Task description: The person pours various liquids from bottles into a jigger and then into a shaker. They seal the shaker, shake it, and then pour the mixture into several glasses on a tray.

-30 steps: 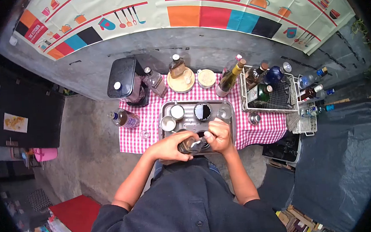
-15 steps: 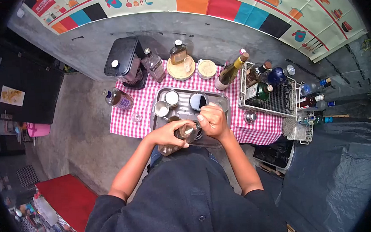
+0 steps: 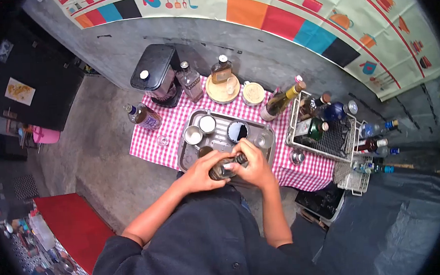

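Observation:
Near my body, over the front edge of the metal tray (image 3: pixel 182 157), both my hands are on a glass bottle (image 3: pixel 217 173). My left hand (image 3: pixel 200 173) wraps around its body. The fingers of my right hand (image 3: pixel 254 166) close around its dark neck (image 3: pixel 240 158), which points to the right; whether a cap is on is hidden. Beyond my hands, the tray holds two metal cups (image 3: pixel 193 135) with pale insides, a cup of dark liquid (image 3: pixel 238 131) and a clear glass (image 3: pixel 264 138). A brown vessel (image 3: pixel 204 151) is partly covered by my left hand.
A black-lidded dispenser (image 3: pixel 154 68), several bottles (image 3: pixel 190 83) and a round wooden board (image 3: pixel 222 91) stand along the back of the checked cloth (image 3: pixel 147 142). To the right is a wire basket (image 3: pixel 327 153) of bottles, with a small metal-topped jar (image 3: pixel 297 157) beside it.
The view has turned slightly. My right hand has shifted from a raised fist to a grip around the bottle's neck. My left hand still holds the bottle's body.

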The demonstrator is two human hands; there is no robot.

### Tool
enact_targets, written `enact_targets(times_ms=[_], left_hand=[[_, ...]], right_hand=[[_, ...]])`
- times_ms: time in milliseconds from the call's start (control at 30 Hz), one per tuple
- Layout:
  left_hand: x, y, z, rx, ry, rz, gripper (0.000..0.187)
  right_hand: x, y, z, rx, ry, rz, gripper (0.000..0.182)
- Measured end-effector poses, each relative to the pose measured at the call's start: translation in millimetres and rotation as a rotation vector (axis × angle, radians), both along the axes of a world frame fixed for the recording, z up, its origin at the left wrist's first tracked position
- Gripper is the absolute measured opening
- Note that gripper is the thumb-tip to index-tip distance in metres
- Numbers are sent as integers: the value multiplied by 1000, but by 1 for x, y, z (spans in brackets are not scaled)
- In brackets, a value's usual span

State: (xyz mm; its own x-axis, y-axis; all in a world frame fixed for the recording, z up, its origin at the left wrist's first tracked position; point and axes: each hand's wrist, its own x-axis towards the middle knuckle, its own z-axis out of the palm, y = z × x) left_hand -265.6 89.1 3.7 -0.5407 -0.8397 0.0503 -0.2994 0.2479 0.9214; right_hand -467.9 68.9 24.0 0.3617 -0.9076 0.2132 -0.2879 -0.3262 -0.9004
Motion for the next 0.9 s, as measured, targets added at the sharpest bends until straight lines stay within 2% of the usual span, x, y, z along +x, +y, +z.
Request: enact_targets(times_ms=[67, 133, 200, 267, 333, 467, 633, 667, 733, 900], left_hand=[[-1, 1, 0, 35, 10, 10, 66], [-2, 1, 1, 51, -30, 31, 66], [0, -5, 4, 48, -34, 22, 68], [2, -14, 11, -46, -119, 20, 69], [2, -25, 17, 18, -103, 62, 72], [24, -34, 19, -103, -103, 350, 64], [85, -26, 12, -18, -144, 480, 45], [96, -23, 8, -19, -139, 468, 45], [116, -14, -4, 154, -99, 531, 40], [152, -4, -32, 234, -169, 528, 40]], right_hand=[[3, 9, -3, 55, 4, -32, 31], [4, 13, -9, 240, -80, -102, 25], [6, 10, -4, 245, -40, -120, 21], [8, 4, 2, 93, -44, -132, 19], [8, -13, 7, -23, 38, -88, 20], [16, -61, 27, -241, 230, -63, 28], [23, -128, 21, -273, 407, -50, 27], [26, -141, 18, -254, 435, -45, 27], [35, -166, 9, -243, 445, -30, 26], [47, -224, -33, -260, 588, 112, 28]])
